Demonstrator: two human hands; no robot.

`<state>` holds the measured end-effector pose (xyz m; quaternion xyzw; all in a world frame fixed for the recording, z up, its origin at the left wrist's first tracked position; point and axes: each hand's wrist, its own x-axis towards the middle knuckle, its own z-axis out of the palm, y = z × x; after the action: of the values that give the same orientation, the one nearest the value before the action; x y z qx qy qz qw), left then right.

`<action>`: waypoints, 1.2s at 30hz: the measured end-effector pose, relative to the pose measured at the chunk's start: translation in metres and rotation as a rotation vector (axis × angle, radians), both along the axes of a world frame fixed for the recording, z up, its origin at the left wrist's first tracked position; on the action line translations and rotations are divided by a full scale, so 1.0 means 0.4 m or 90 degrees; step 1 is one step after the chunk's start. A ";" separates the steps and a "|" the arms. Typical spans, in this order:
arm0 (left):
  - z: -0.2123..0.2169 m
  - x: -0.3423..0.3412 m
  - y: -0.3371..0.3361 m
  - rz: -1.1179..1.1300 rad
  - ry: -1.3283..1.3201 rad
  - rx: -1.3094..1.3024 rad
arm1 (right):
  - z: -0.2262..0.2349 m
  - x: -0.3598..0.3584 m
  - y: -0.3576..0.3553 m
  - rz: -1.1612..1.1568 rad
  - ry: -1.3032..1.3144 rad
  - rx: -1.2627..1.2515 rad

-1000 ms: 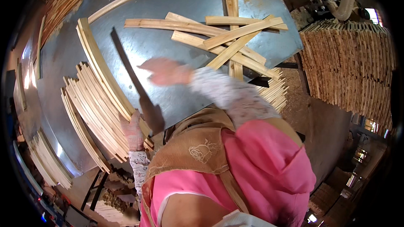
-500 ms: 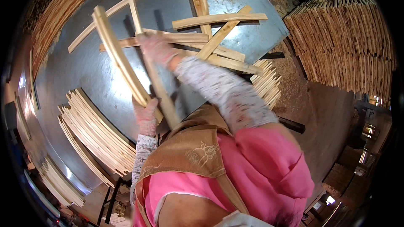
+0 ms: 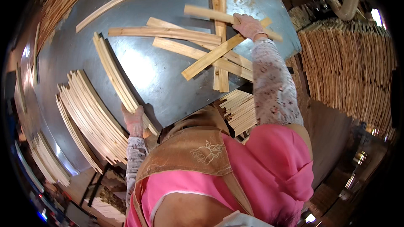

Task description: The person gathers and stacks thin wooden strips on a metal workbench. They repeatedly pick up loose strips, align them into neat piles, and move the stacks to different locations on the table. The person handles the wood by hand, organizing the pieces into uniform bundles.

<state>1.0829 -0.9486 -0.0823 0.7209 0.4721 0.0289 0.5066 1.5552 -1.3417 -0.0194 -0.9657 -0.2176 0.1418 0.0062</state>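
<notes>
Before us spreads a broad, smooth grey metal table (image 3: pixel 145 71), and beyond its right edge rises a tall stack of rough brown wooden boards (image 3: pixel 345 69). On the left side of the table we see a close-set row of long pale wooden slats (image 3: pixel 90 120); towards the right, several flat yellowish wooden slats (image 3: pixel 210 59) lie crossed over one another. Between these two groups is a narrow bundle of straight pale wooden strips (image 3: pixel 115 77) — our left hand (image 3: pixel 134 122) is clamped on it near its lower end. Our right hand (image 3: pixel 248 26), well apart from the left, grips a single light wooden slat (image 3: pixel 206 12) above the crossed ones; its left end is blurred.
</notes>
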 end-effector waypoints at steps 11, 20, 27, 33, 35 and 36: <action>-0.008 -0.062 0.057 0.050 -0.013 -0.121 | 0.132 -0.243 0.515 -0.277 0.741 0.648; 0.058 -0.048 0.065 -0.130 0.241 0.136 | -0.313 -0.692 0.948 0.249 0.015 0.353; 0.017 -0.031 0.000 -0.117 0.399 0.248 | 0.076 -0.602 0.567 0.375 0.234 0.327; 0.014 -0.024 0.014 -0.054 0.341 0.205 | 0.003 -0.266 0.000 0.180 -0.094 0.053; -0.005 -0.050 0.053 -0.007 0.159 0.106 | -0.011 -0.213 -0.016 0.235 -0.077 -0.024; -0.015 -0.078 0.086 0.005 0.052 0.029 | 0.012 -0.204 0.010 0.267 -0.052 -0.051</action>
<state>1.0516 -0.9143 -0.0882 0.7311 0.4942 0.0125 0.4702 1.4734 -1.3376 -0.0148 -0.9036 -0.4082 0.1096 -0.0704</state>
